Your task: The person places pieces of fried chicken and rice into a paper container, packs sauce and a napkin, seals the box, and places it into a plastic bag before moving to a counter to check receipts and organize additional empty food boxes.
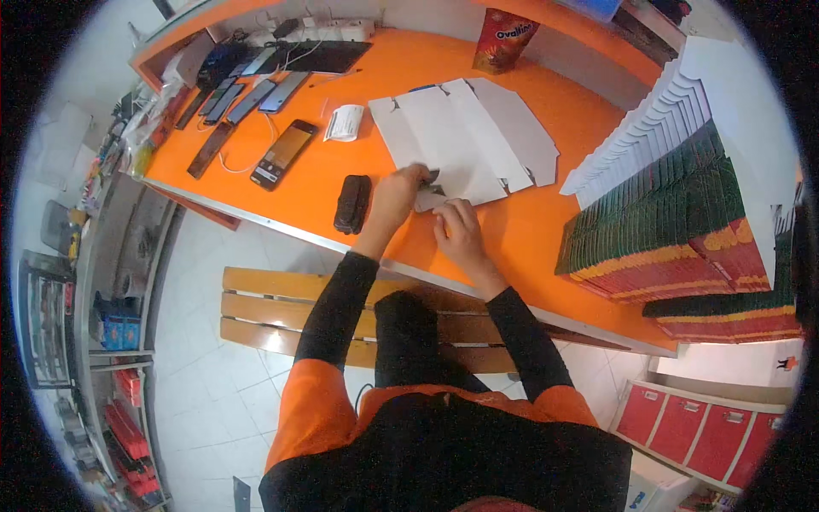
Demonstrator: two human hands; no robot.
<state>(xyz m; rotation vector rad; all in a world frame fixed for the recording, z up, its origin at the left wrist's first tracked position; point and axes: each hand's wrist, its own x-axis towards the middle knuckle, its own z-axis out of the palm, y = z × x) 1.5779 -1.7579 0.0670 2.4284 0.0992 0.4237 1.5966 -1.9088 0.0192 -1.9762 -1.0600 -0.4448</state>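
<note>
Flat, die-cut cardboard box blanks (pixel 448 134) lie on the orange tabletop before me, pale inner side up, with fold lines and notched edges. At the near left corner, my left hand (pixel 398 195) pinches a small flap whose dark printed side shows by the fingertips. Beside it, my right hand (pixel 464 233) has its fingers curled at the near edge of the blank. Whether those fingers grip the edge cannot be made out. A black zippered pouch (pixel 352 203) sits just left of my left hand.
Stacked folded cartons (pixel 665 243), green and red-orange, stand at right. Several phones (pixel 253 102) and cables lie at left, with a lit phone (pixel 284 155) nearer. A curled paper slip (pixel 345 123) and an Ovaltine pouch (pixel 505 40) are farther back. Below is a slatted wooden bench (pixel 275 307).
</note>
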